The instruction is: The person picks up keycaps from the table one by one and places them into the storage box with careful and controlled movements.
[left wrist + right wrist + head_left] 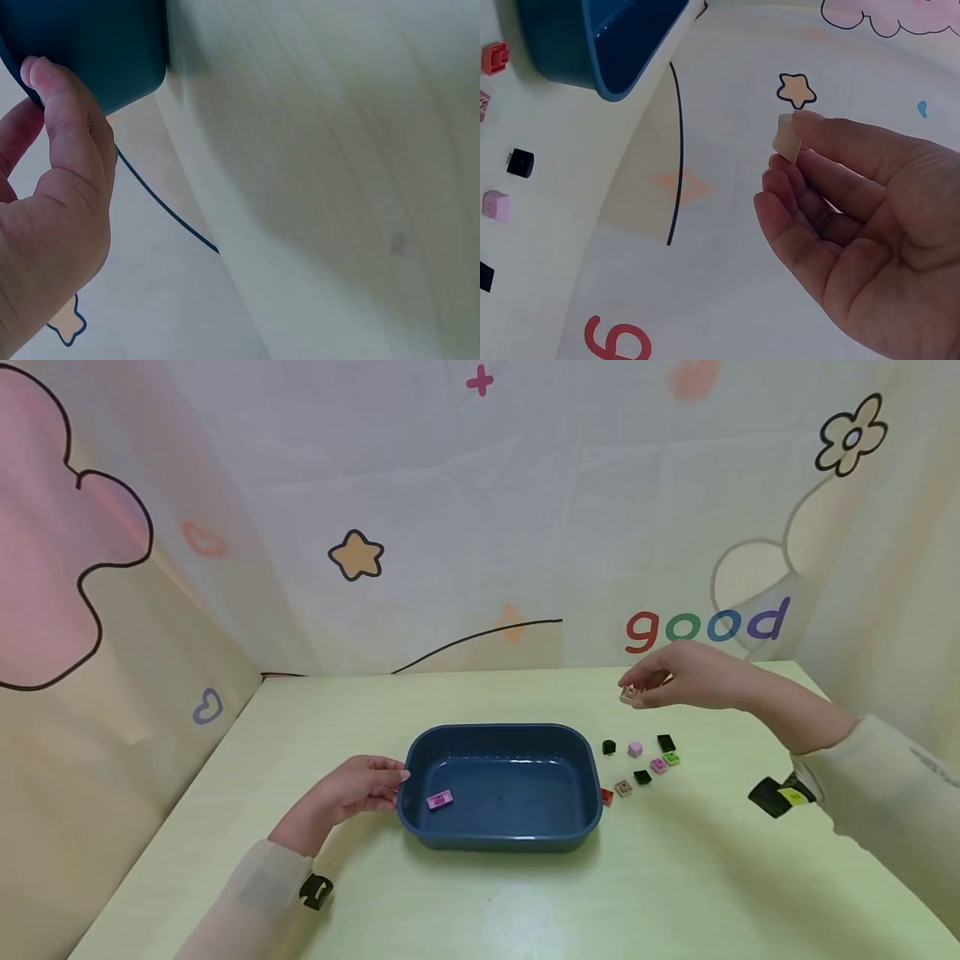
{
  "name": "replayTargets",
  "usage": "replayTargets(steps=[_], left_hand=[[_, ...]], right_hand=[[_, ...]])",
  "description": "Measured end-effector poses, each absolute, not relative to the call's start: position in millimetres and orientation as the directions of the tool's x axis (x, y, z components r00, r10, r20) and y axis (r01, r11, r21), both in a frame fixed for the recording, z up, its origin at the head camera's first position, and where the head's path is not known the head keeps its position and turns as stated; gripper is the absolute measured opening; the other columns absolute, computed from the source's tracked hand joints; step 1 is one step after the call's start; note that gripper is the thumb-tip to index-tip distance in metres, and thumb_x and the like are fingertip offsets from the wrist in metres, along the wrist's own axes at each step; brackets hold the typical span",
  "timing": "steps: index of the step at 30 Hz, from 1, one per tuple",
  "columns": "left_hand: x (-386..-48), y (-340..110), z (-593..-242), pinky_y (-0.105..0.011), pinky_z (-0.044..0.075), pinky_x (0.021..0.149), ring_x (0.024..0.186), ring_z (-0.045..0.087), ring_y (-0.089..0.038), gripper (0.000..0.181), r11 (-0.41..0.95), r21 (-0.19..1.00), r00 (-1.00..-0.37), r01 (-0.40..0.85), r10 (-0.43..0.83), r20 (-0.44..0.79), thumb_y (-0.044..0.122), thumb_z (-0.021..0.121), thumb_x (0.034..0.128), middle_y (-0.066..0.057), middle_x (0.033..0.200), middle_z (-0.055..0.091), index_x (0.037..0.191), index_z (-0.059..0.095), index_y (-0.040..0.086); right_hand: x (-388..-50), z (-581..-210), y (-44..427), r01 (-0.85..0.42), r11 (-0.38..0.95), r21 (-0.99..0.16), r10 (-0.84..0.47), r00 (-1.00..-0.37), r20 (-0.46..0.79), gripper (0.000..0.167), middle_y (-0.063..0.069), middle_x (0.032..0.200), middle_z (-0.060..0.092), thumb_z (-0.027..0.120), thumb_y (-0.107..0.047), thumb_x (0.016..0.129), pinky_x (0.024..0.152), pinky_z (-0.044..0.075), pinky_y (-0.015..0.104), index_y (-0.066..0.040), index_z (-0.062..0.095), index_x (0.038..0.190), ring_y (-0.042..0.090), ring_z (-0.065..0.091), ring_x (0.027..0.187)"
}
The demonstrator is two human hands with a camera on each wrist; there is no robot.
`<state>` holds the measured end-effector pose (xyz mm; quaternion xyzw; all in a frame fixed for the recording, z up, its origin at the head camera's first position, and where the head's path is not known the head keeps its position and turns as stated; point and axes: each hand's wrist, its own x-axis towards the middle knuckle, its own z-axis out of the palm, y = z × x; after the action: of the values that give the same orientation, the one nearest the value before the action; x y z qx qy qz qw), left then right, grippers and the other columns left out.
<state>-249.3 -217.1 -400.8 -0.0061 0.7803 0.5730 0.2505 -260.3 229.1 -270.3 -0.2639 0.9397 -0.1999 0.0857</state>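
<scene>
My left hand (358, 792) grips the left rim of a dark blue plastic bin (498, 843), thumb over the edge and fingers on the outer wall. Inside the bin, near its left end, lies a long pink keycap (440, 800). Raised above the back right of the table, my right hand (693, 675) pinches a beige keycap (628, 694) between thumb and fingertips. The right wrist view shows a flat side of this beige keycap (786, 139). Below that hand several loose keycaps lie on the table, among them a black one (609, 747) and a light pink one (635, 749).
Right of the bin also lie a green keycap (672, 759), another beige keycap (623, 787) and a red keycap (607, 797), the red one close against the bin's wall. A printed curtain (450, 485) hangs behind the pale table (487, 910).
</scene>
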Motion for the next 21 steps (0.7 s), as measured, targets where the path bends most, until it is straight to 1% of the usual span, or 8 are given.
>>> replayTargets(steps=[5, 9, 12, 14, 17, 19, 21], left_hand=[[-248, -218, -401, -0.017, 0.059, 0.065, 0.067, 0.064, -0.007, 0.037, 0.339, 0.893, -0.875, -0.298, 0.277, -0.397, 0.014, 0.057, 0.1047, 0.003, 0.078, 0.067, 0.131, 0.053, -0.011], [-248, -217, -401, -0.017, 0.058, 0.065, 0.066, 0.063, -0.007, 0.037, 0.336, 0.892, -0.873, -0.303, 0.276, -0.401, 0.014, 0.057, 0.1046, 0.003, 0.078, 0.067, 0.132, 0.053, -0.011], [-248, -217, -401, -0.017, 0.058, 0.065, 0.067, 0.063, -0.007, 0.036, 0.337, 0.892, -0.874, -0.301, 0.277, -0.400, 0.014, 0.057, 0.1046, 0.003, 0.078, 0.067, 0.131, 0.054, -0.011], [-248, -217, -401, -0.017, 0.058, 0.065, 0.067, 0.063, -0.007, 0.036, 0.336, 0.893, -0.874, -0.300, 0.280, -0.398, 0.014, 0.057, 0.1047, 0.003, 0.078, 0.066, 0.131, 0.054, -0.011], [-248, -217, -401, -0.017, 0.059, 0.065, 0.067, 0.063, -0.007, 0.036, 0.336, 0.892, -0.872, -0.301, 0.282, -0.401, 0.014, 0.057, 0.1047, 0.003, 0.078, 0.067, 0.131, 0.053, -0.011], [-248, -217, -401, -0.017, 0.059, 0.065, 0.067, 0.063, -0.007, 0.036, 0.337, 0.891, -0.871, -0.303, 0.281, -0.403, 0.014, 0.057, 0.1047, 0.003, 0.078, 0.067, 0.131, 0.053, -0.011], [-248, -217, -401, -0.017, 0.059, 0.065, 0.067, 0.063, -0.007, 0.036, 0.338, 0.890, -0.871, -0.305, 0.278, -0.404, 0.014, 0.057, 0.1048, 0.003, 0.078, 0.067, 0.131, 0.054, -0.011]], right_hand=[[-263, -262, 218, -0.482, 0.759, -0.437, -0.558, -0.828, -0.054, 0.034, 0.006, 0.103, 0.078, 0.072, -0.017, 0.095, 0.078, 0.057, 0.027, 0.001, 0.070, 0.124, 0.016, 0.070, 0.094], [-266, -257, 212, -0.506, 0.742, -0.440, -0.581, -0.813, -0.046, 0.034, 0.005, 0.102, 0.078, 0.073, -0.017, 0.095, 0.077, 0.057, 0.024, 0.001, 0.071, 0.124, 0.016, 0.071, 0.094], [-267, -254, 208, -0.527, 0.727, -0.440, -0.601, -0.799, -0.035, 0.033, 0.005, 0.101, 0.078, 0.072, -0.016, 0.095, 0.078, 0.057, 0.024, 0.002, 0.071, 0.123, 0.017, 0.071, 0.094], [-268, -252, 205, -0.541, 0.719, -0.436, -0.612, -0.791, -0.027, 0.033, 0.005, 0.101, 0.079, 0.072, -0.015, 0.095, 0.080, 0.059, 0.027, 0.001, 0.071, 0.123, 0.017, 0.071, 0.094], [-269, -249, 200, -0.558, 0.711, -0.427, -0.623, -0.782, -0.015, 0.031, 0.006, 0.102, 0.078, 0.073, -0.014, 0.094, 0.085, 0.062, 0.035, 0.001, 0.072, 0.121, 0.017, 0.071, 0.094], [-270, -248, 196, -0.562, 0.713, -0.419, -0.623, -0.782, -0.012, 0.031, 0.007, 0.103, 0.078, 0.073, -0.014, 0.094, 0.088, 0.062, 0.040, 0.001, 0.072, 0.121, 0.017, 0.071, 0.094], [-270, -247, 192, -0.563, 0.717, -0.410, -0.623, -0.782, -0.015, 0.031, 0.008, 0.104, 0.078, 0.074, -0.014, 0.094, 0.089, 0.061, 0.043, 0.000, 0.072, 0.121, 0.018, 0.070, 0.094]])
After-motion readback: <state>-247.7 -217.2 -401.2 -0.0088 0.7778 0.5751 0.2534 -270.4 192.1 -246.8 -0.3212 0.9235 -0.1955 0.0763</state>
